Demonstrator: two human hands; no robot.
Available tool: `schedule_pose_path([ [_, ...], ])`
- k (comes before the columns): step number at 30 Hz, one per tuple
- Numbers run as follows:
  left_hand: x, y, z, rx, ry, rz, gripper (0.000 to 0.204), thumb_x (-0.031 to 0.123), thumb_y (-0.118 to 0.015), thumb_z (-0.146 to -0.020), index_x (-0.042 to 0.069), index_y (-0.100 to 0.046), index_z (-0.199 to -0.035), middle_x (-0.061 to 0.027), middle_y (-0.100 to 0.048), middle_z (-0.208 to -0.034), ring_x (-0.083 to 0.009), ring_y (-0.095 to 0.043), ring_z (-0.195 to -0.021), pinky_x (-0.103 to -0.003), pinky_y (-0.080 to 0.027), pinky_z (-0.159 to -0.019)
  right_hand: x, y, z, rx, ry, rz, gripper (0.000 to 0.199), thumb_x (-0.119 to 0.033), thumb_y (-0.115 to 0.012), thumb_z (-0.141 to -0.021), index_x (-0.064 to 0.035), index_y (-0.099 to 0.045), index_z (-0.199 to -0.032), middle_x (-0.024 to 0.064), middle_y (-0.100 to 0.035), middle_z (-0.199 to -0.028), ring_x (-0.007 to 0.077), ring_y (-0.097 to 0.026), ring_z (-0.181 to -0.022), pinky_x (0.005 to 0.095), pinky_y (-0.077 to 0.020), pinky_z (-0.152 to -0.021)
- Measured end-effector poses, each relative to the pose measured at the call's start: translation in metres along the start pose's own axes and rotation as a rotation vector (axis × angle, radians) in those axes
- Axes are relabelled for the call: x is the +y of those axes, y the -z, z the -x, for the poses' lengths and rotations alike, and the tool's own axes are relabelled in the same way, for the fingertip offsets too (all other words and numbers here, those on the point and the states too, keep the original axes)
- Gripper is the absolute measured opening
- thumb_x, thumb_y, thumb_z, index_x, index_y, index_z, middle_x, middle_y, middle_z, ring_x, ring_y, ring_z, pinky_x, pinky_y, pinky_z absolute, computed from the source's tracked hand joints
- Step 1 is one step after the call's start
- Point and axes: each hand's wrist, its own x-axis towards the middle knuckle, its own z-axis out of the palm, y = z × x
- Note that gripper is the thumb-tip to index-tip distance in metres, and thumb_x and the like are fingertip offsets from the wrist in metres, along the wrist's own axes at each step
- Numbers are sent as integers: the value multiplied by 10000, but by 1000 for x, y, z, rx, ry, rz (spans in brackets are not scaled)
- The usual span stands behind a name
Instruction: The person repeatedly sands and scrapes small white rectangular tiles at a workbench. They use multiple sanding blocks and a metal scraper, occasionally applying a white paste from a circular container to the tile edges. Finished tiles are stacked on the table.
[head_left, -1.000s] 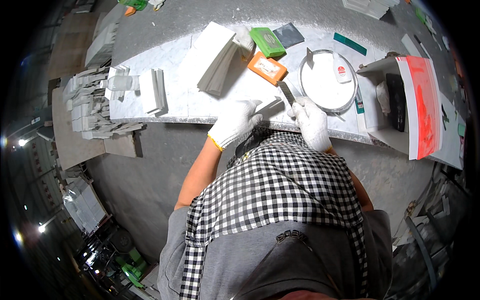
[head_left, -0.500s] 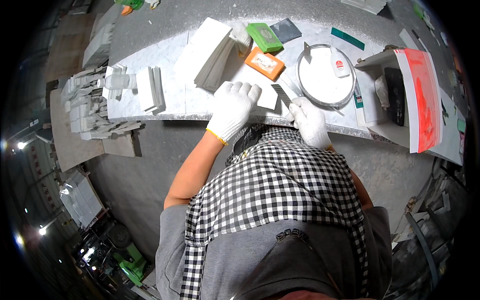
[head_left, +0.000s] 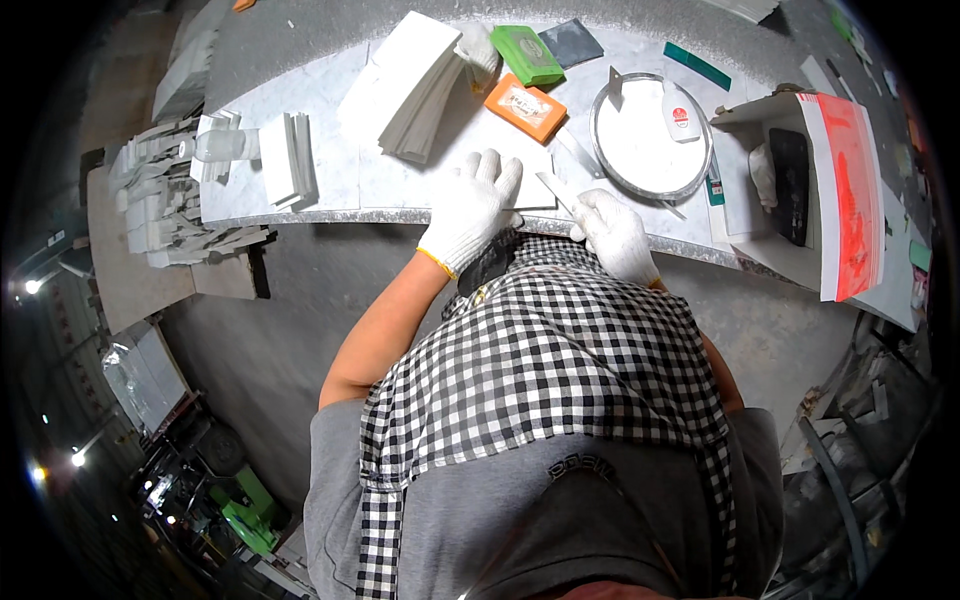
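My left hand (head_left: pixel 472 208), in a white knit glove with a yellow cuff, lies with extended fingers on a white tile (head_left: pixel 537 195) at the table's near edge. In my right hand (head_left: pixel 615 235), gloved the same way, is a thin, flat metal blade (head_left: pixel 553 188), gripped at its lower end and tilted up toward the left. Its tip stands close to the tile's right edge; I cannot tell whether they touch. Beyond the tile are an orange package (head_left: pixel 526 108) and a round metal basin (head_left: pixel 652 185) of white material. A second flat metal tool (head_left: pixel 578 152) lies between them.
A leaning stack of white tiles (head_left: pixel 415 75) stands behind my left hand, with a smaller stack (head_left: pixel 287 160) and a clear bottle (head_left: pixel 225 146) farther left. A green package (head_left: pixel 527 55) lies at the back. An open box (head_left: pixel 848 200) with red print stands right.
My left fingers, curled before, are now stretched out over the tile. The blade in my right hand has turned, showing a pale face instead of a dark, ridged one. The view has shifted slightly.
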Motion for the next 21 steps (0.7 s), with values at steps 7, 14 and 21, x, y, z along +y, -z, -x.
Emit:
schedule_pose_path([
  [7,-6,-6,4,-18,-10,33,631,414,-809,-693,111,-570,-1192,-97,-586,-1102,-306,-618,-1023,-422,-556,-789,14,-6,7,56,15,72,209,-193,-577,-1017,-22,-686,-1069,142,-719,-800,253,-701,-751,373,-546,-731],
  [14,-5,-6,5,-32,-2,43,649,408,-799,-715,113,-562,-1243,-105,-581,-1121,-316,-608,-1036,-429,-557,-811,15,-16,10,129,49,189,200,-225,-593,-1017,-56,-687,-1068,141,-723,-790,294,-718,-759,402,-552,-732],
  [21,-7,-7,4,-51,-7,48,641,398,-809,-711,109,-555,-1224,-113,-576,-1112,-322,-602,-1043,-436,-553,-822,16,-18,10,156,58,181,202,-235,-590,-1016,-59,-682,-1053,143,-722,-780,306,-720,-742,410,-554,-710],
])
